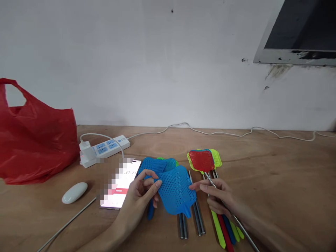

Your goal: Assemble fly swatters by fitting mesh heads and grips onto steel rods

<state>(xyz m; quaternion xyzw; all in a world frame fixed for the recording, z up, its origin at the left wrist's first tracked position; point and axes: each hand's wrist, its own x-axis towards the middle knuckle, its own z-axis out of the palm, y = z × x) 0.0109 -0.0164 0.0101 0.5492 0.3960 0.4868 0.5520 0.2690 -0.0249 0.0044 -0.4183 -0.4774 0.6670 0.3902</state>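
Observation:
My left hand pinches the left edge of a blue fly-swatter head that lies in front of me on the wooden table. More blue and green heads are piled behind it. My right hand touches the blue head's right edge with its fingertips and grips a thin metal rod that carries a red swatter head. That red head rests on yellow-green swatters.
Metal rods and coloured handles lie near my right hand. A phone, a white oval object, a power strip with cables and a red plastic bag are at the left. A wall stands behind the table.

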